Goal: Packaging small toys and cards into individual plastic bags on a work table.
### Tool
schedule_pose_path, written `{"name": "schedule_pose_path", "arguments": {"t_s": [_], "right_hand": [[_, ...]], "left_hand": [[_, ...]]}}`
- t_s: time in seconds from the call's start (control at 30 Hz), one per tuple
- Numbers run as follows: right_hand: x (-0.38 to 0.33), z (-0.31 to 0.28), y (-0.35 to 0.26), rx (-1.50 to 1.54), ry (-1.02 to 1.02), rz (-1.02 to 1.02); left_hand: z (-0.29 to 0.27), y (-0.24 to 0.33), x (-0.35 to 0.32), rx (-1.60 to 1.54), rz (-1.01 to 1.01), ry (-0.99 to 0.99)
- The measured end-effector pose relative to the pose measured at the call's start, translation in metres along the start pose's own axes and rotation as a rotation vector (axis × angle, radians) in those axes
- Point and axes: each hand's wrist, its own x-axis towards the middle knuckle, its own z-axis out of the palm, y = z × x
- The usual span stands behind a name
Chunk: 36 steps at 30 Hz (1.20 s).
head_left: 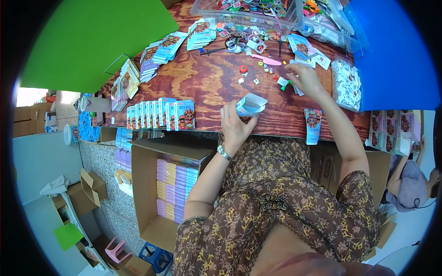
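Note:
My left hand is wrapped round a small light-blue carton at the table's near edge; the carton's top is unfolded and its mouth faces up. My right hand reaches over the table with its fingers apart, and nothing shows between them. Under and beside its fingertips lie small green and red plastic pieces. Left of them are a red tomato-like trinket, tiny white flower-shaped pieces and a pink toy knife. Another light-blue carton lies at the edge, right of my body.
Upright filled cartons stand in a row at left, with fanned flat cartons behind. A clear bin of trinkets is at the back. White packets fill a tray at right. A cardboard box stands below; another person sits at right.

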Motion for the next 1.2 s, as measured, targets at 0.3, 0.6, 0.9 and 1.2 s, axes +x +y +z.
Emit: {"name": "schedule_pose_path", "arguments": {"t_s": [0.3,0.6,0.9,1.2], "right_hand": [[-0.016,0.025,0.016,-0.385,-0.180,-0.121],[0.010,0.022,0.013,-0.155,-0.028,-0.055],[0.017,0.024,0.009,0.101,-0.248,-0.032],[0.052,0.046,0.025,1.444,-0.116,0.491]], "left_hand": [[0.001,-0.008,-0.003,-0.031,0.025,-0.012],[0.000,-0.011,-0.002,-0.023,0.018,-0.025],[0.000,-0.013,-0.001,-0.038,-0.021,-0.021],[-0.002,-0.010,0.004,-0.079,-0.045,-0.001]]}}
